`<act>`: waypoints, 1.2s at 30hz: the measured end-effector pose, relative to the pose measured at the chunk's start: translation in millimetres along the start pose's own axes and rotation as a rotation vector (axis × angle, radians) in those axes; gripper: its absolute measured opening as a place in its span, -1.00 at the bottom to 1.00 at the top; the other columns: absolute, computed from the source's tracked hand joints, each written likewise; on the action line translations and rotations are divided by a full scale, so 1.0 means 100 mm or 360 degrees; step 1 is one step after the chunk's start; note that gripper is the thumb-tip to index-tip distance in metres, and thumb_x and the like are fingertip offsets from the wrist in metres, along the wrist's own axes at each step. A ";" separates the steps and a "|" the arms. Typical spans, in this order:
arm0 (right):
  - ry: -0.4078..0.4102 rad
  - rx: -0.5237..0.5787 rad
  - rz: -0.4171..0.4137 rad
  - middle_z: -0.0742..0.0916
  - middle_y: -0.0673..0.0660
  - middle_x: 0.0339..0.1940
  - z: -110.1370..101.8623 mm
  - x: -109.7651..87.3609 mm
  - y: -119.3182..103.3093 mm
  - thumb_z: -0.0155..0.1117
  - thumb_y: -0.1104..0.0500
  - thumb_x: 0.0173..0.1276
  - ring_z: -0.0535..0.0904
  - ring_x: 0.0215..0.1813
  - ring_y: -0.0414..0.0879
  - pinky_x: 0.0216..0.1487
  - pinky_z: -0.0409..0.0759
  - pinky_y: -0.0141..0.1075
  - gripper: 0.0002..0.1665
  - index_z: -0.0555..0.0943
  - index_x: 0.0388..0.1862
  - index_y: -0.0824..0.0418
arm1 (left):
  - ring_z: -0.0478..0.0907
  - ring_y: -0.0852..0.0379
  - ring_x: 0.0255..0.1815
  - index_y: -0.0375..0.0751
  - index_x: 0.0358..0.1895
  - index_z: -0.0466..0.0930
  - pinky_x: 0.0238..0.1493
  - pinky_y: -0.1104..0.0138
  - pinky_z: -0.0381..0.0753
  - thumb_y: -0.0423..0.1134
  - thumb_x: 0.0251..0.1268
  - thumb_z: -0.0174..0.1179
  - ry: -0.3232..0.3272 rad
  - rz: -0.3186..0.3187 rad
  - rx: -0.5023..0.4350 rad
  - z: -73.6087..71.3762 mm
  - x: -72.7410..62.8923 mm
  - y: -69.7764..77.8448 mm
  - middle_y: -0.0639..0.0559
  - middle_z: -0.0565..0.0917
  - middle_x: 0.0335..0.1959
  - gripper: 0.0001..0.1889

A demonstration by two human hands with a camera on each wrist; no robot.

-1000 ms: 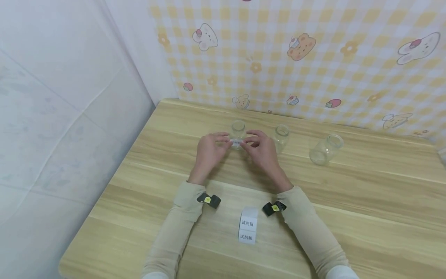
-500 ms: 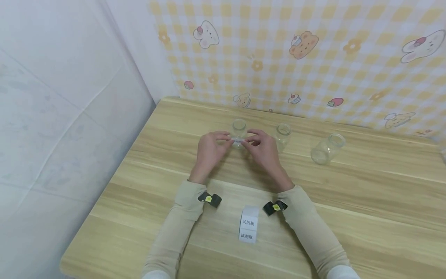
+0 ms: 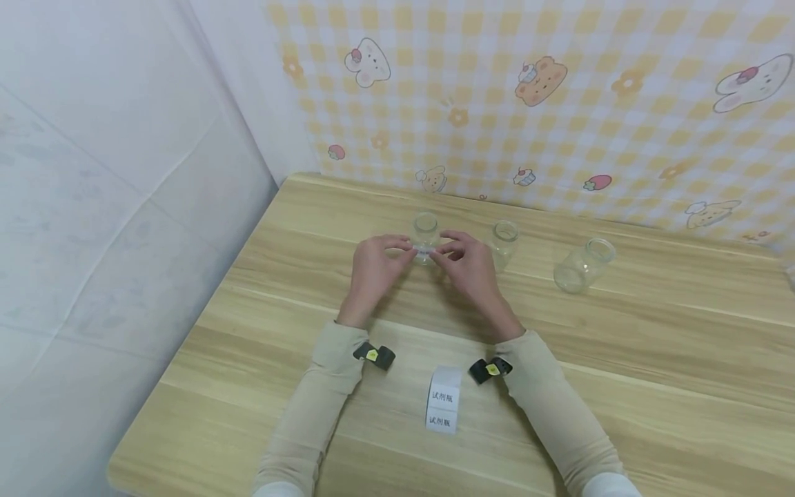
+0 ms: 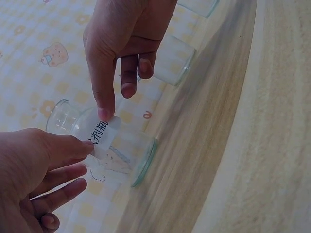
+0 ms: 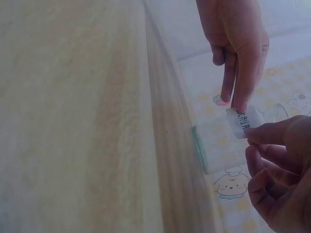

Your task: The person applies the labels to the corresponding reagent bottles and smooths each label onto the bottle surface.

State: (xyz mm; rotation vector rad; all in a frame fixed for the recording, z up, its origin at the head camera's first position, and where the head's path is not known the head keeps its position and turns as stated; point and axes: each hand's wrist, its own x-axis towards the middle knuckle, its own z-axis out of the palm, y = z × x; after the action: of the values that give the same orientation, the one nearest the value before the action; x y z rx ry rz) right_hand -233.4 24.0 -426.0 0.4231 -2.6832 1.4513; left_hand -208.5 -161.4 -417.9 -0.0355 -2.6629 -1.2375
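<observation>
Label (image 3: 425, 252) is pinched at its ends by the left hand (image 3: 375, 268) and the right hand (image 3: 467, 268), in front of the upright glass jar (image 3: 426, 223); contact with the glass cannot be confirmed. Table (image 3: 658, 338): wood-grained, beneath both hands. Label strip (image 3: 443, 408): on the person's side of the hands. Second jar (image 3: 504, 243) and third jar (image 3: 579, 270): right of the right hand. Checked backdrop (image 3: 422, 103): beyond both hands; pale side wall (image 3: 118, 241): left of the left hand
</observation>
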 end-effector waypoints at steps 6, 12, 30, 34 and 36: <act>-0.0015 0.0017 0.0031 0.73 0.12 0.24 -0.01 0.00 0.00 0.49 0.18 0.37 0.76 -0.29 0.00 -0.37 0.62 -0.32 -0.81 0.82 -0.27 0.33 | 0.67 -0.08 0.21 -0.20 -0.23 0.85 0.28 0.08 0.57 -0.25 0.30 0.45 0.0019 0.0027 -0.0008 0.00 0.00 -0.01 -0.07 0.81 -0.03 -0.90; -0.0020 0.0049 0.0048 0.74 0.12 0.24 -0.02 0.00 0.02 0.47 0.17 0.38 0.75 -0.33 -0.01 -0.48 0.57 -0.38 -0.81 0.82 -0.26 0.32 | 0.69 -0.07 0.18 -0.19 -0.26 0.85 0.26 0.09 0.59 -0.25 0.29 0.46 0.0022 0.0019 -0.0037 0.00 0.00 -0.01 -0.06 0.81 -0.05 -0.91; -0.0024 0.0088 0.0055 0.75 0.14 0.22 -0.03 0.00 0.02 0.47 0.17 0.39 0.69 -0.40 -0.07 -0.53 0.50 -0.42 -0.80 0.82 -0.24 0.32 | 0.69 -0.06 0.18 -0.18 -0.28 0.85 0.26 0.09 0.59 -0.27 0.28 0.46 0.0018 0.0003 -0.0077 -0.01 0.00 0.00 -0.06 0.82 -0.06 -0.93; -0.0028 0.0081 0.0073 0.74 0.13 0.23 -0.03 0.01 0.02 0.47 0.16 0.39 0.69 -0.39 -0.07 -0.54 0.49 -0.41 -0.80 0.82 -0.23 0.32 | 0.69 -0.06 0.17 -0.18 -0.27 0.85 0.27 0.09 0.58 -0.27 0.29 0.46 0.0013 0.0001 -0.0065 -0.01 0.00 0.00 -0.06 0.82 -0.06 -0.94; -0.0030 0.0081 0.0079 0.74 0.12 0.24 -0.03 0.01 0.02 0.46 0.16 0.40 0.69 -0.39 -0.07 -0.55 0.49 -0.41 -0.79 0.82 -0.22 0.32 | 0.69 -0.06 0.17 -0.19 -0.27 0.85 0.28 0.10 0.58 -0.27 0.29 0.46 0.0009 -0.0001 -0.0061 -0.01 0.00 0.00 -0.07 0.82 -0.05 -0.94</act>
State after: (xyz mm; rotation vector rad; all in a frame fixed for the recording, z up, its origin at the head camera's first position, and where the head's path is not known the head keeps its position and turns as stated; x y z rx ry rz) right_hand -234.9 27.2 -425.3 0.3776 -2.6948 1.5396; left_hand -208.6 -162.0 -417.1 -0.0367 -2.6344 -1.2871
